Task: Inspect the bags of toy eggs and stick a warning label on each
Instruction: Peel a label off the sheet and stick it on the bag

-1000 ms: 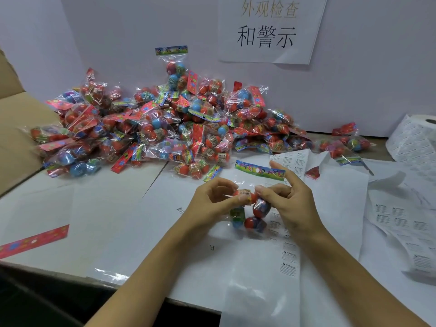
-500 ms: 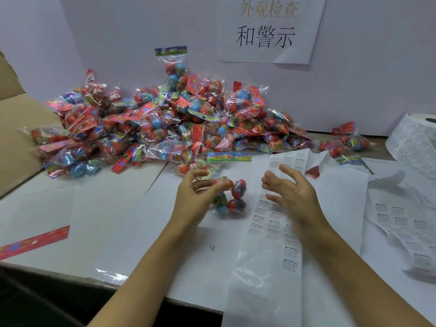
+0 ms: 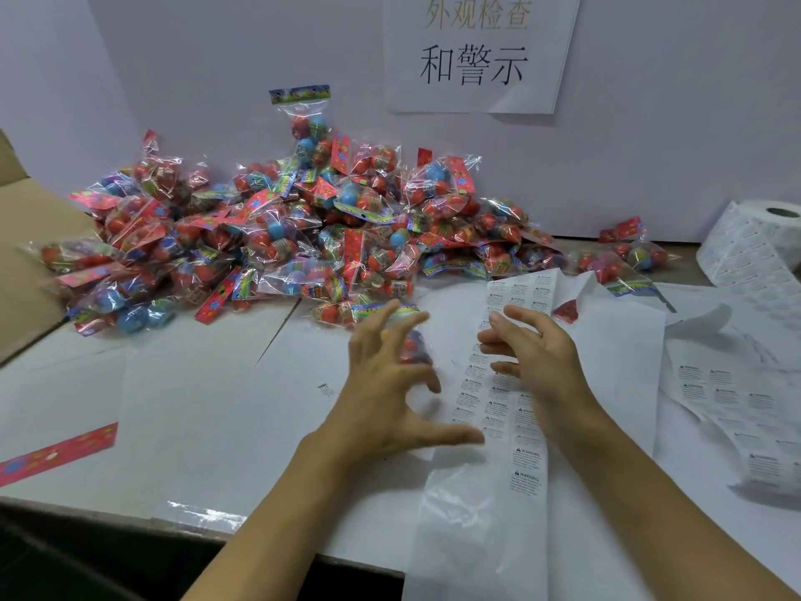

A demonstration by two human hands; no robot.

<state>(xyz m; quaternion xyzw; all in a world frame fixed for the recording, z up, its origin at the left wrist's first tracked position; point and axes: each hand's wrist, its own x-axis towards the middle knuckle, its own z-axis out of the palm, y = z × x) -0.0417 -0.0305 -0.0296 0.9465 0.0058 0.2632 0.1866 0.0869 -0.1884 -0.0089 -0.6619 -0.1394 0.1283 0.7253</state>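
Note:
My left hand [image 3: 381, 396] is spread with straight fingers above the white table and holds nothing. Just past its fingertips is a clear bag of toy eggs [image 3: 414, 342], blurred and partly hidden by the fingers; I cannot tell whether they touch. My right hand [image 3: 537, 357] hovers with loosely curled fingers over a strip of warning labels [image 3: 524, 461] and holds nothing. A big pile of bagged eggs [image 3: 277, 236] fills the back of the table.
A roll of labels [image 3: 754, 245] stands at the far right above loose label sheets [image 3: 715, 396]. A few bags [image 3: 620, 258] lie apart at back right. A cardboard box [image 3: 26, 253] sits at left, a red header card [image 3: 56, 453] near the front edge.
Both hands held the bag a second ago. The right hand let go first, then the left hand opened; the bag has moved away toward the pile.

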